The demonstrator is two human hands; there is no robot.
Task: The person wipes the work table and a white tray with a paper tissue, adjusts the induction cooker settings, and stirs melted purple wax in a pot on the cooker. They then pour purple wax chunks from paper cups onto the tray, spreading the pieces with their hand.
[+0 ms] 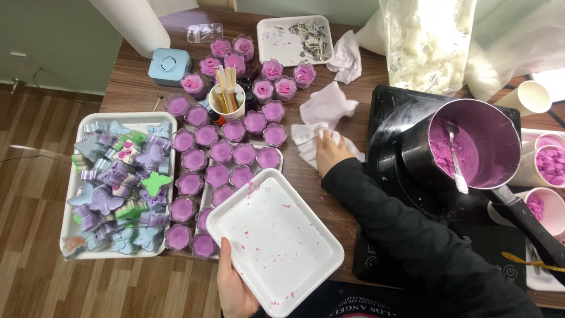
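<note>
White foam meets the fingers first: the left hand (235, 288) pinches the near corner of a shallow white tray (276, 241), thumb on the rim, the other fingers hidden beneath it. The tray sits at six o'clock, tilted over the table edge, its floor speckled with pink wax crumbs. It looks very light and thin-walled, likely to flex or crack if squeezed hard, so a grip along the rim with fingers spread underneath seems safest; held by one corner, it could twist.

At twelve o'clock from the tray, the right hand (329, 150) presses down on a crumpled white tissue (315, 138), fingers together and bent over it. Soft and limp, the tissue should bunch easily under a pinch anywhere.

Outward, purple flower-shaped candles (223, 153) crowd ten o'clock, and a tray of butterfly moulds (118, 188) lies at nine. At three o'clock a dark pot of purple wax (465, 147) with a spoon rests on a black hob (412, 206).
</note>
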